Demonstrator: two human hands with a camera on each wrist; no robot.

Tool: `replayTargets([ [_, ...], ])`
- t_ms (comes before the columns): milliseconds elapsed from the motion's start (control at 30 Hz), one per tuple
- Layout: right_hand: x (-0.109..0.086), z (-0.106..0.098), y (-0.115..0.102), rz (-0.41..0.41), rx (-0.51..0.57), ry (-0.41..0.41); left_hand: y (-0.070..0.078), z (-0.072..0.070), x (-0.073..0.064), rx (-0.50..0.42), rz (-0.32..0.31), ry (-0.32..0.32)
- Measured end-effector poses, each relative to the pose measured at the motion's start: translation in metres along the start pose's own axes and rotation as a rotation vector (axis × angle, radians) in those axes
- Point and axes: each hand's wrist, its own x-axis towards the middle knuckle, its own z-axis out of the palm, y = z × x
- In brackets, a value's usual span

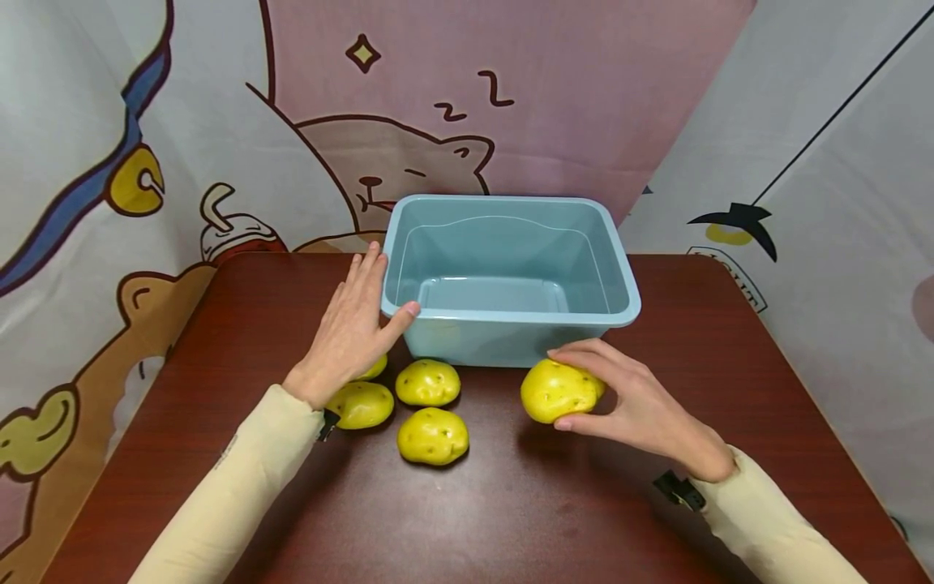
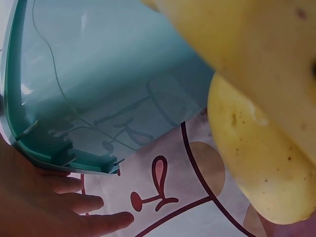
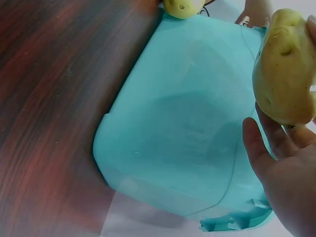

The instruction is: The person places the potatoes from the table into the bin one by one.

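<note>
My right hand [image 1: 627, 397] grips a yellow potato [image 1: 558, 392] between thumb and fingers, held above the table just in front of a light blue plastic tub [image 1: 467, 341]. In the right wrist view the same potato [image 3: 284, 69] overlaps the tub's side. My left hand [image 1: 350, 316] lies with straight fingers along the tub's left rim, its thumb over the front corner. Under and beside that hand sit several more potatoes: one potato [image 1: 428, 383] close to the tub, another potato [image 1: 434, 436] nearer me, a third potato [image 1: 362, 405] by the wrist, and one partly hidden.
The tub's inside floor [image 1: 492, 296] shows bare. It stands at the back of a dark red-brown wooden table [image 1: 525, 519]. Behind the table hangs a cloth [image 1: 569, 97] printed with cartoon animals. Each wrist wears a dark strap.
</note>
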Motion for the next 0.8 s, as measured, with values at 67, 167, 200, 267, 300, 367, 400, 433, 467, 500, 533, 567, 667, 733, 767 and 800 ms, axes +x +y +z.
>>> replayTargets([
  [67, 0.001, -0.001, -0.002, -0.005, 0.006, 0.009, 0.0, 0.0, 0.0, -0.001, 0.0, -0.001],
  [167, 0.002, -0.003, -0.004, -0.015, 0.013, 0.023, 0.0, 0.0, 0.0, -0.003, -0.001, -0.001],
  [200, 0.002, -0.004, -0.005, -0.017, 0.016, 0.028, 0.0, 0.0, 0.0, -0.004, 0.0, 0.0],
  [267, 0.003, -0.005, -0.007, -0.02, 0.017, 0.037, 0.0, 0.0, 0.0, -0.005, -0.001, -0.001],
  [300, 0.003, -0.006, -0.008, -0.02, 0.019, 0.042, 0.0, 0.0, 0.0, -0.005, -0.001, 0.0],
  [367, 0.004, -0.007, -0.009, -0.02, 0.021, 0.05, 0.0, 0.0, 0.0, -0.007, -0.001, 0.0],
  [400, 0.004, -0.007, -0.01, -0.022, 0.021, 0.056, 0.0, 0.0, 0.0, -0.007, -0.002, 0.0],
  [433, 0.005, -0.008, -0.01, -0.024, 0.019, 0.062, 0.0, 0.0, 0.0, -0.006, -0.002, 0.0],
  [467, 0.005, -0.009, -0.011, -0.027, 0.018, 0.068, 0.0, 0.0, -0.001, -0.006, -0.002, 0.0],
  [500, 0.005, -0.009, -0.012, -0.029, 0.016, 0.073, 0.0, 0.0, -0.001, -0.006, -0.003, 0.0],
  [533, 0.006, -0.01, -0.013, -0.031, 0.015, 0.078, 0.0, 0.0, -0.001, -0.006, -0.003, -0.001],
  [567, 0.006, -0.01, -0.014, -0.032, 0.014, 0.084, 0.0, 0.0, -0.001, -0.005, -0.003, -0.001],
  [667, 0.007, -0.013, -0.018, -0.03, 0.019, 0.095, 0.0, 0.0, -0.001, -0.004, -0.002, -0.001],
  [733, 0.008, -0.014, -0.02, -0.03, 0.021, 0.102, 0.0, 0.0, -0.001, -0.004, -0.002, -0.002],
  [767, 0.008, -0.014, -0.021, -0.029, 0.02, 0.106, 0.0, 0.0, 0.0, -0.004, -0.001, -0.001],
  [800, 0.008, -0.015, -0.022, -0.031, 0.021, 0.11, 0.0, 0.0, 0.0, -0.004, -0.002, -0.002],
])
